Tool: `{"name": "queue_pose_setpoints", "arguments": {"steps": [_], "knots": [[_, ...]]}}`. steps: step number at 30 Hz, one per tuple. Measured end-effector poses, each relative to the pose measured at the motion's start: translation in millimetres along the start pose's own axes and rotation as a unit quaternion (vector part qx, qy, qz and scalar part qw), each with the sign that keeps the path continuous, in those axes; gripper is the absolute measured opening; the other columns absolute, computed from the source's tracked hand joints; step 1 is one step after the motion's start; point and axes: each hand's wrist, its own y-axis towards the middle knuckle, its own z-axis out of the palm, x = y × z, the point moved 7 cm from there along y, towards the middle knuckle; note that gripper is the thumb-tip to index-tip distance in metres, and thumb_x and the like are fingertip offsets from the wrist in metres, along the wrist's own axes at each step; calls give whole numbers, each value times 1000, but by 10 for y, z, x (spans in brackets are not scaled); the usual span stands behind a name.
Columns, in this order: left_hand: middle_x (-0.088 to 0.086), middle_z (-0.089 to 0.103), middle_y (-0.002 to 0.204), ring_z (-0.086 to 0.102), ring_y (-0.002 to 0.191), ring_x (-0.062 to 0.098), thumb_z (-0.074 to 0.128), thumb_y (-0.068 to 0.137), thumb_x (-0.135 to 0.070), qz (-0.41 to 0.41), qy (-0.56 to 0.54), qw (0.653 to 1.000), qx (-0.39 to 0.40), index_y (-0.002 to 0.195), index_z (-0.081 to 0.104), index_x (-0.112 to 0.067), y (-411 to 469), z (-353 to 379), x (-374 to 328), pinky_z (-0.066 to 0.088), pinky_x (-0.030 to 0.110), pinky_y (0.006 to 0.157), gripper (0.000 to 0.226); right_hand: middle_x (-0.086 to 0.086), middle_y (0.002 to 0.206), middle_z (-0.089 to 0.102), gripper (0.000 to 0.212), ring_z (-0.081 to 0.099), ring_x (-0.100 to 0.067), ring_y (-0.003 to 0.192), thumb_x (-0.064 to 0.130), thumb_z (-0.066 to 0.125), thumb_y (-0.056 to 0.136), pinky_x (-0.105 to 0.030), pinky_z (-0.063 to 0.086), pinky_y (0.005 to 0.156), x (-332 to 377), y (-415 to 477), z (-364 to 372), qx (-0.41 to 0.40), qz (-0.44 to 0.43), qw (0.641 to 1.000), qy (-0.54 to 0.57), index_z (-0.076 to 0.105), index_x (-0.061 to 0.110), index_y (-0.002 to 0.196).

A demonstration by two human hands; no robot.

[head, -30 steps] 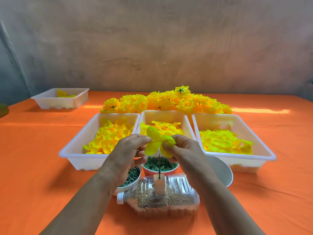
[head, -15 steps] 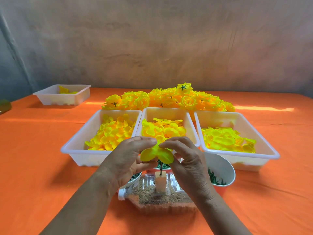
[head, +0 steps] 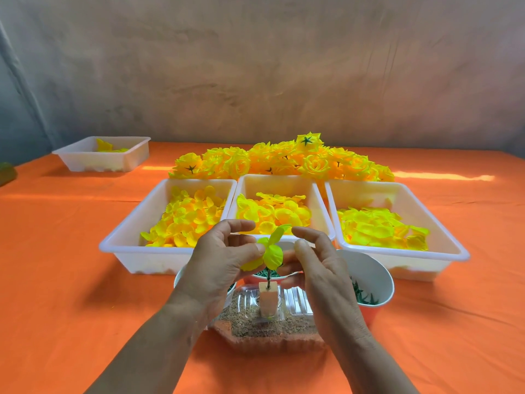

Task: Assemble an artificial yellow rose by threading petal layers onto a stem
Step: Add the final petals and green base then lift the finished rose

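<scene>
Petal layer (head: 273,255) sits on stem (head: 268,277), my left hand (head: 218,263) touching it by the thumb, fingers slack, my right hand (head: 321,268) slack and empty; an uneven push could tilt or tear it.

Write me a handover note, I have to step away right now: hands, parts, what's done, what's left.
Left hand: open, thumb touching the petal layer.
Right hand: open, curved beside it, pinching nothing.
Petal layer is on the stem, which stands in the block.
Done: one layer threaded.
Left: more layers from the white trays, likely.
</scene>
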Motion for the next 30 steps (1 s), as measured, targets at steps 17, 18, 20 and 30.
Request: {"name": "queue_pose_setpoints", "arguments": {"steps": [17,18,20,30], "knots": [[-4,67,91,69,82,12,79,78,-4,148,141,978,-48,94,71,-32,-78,-44,-215,62,35,72,33,-3,84,72,49,72,-20,81,48,78,69,-41,60,67,211,-3,174,9,18,999,-39,57,36,112],[-5,67,91,69,83,14,78,78,-3,148,144,977,-49,94,71,-32,-79,-47,-216,62,36,73,33,-1,83,72,42,72,-20,80,38,78,76,-40,60,68,216,-1,175,9,14,999,-39,56,35,112],[-7,68,89,69,85,16,78,78,-3,140,140,979,-47,94,72,-32,-76,-58,-200,62,40,75,33,0,85,74,34,72,-22,80,21,72,85,-39,60,69,214,-6,169,9,9,999,-34,55,33,112],[-5,66,87,68,81,7,74,80,2,107,99,989,-32,94,73,-28,-71,-69,-120,60,36,70,32,-7,89,74,32,71,-29,86,10,67,88,-47,59,76,200,-36,154,3,3,1000,-28,55,28,111]]}}
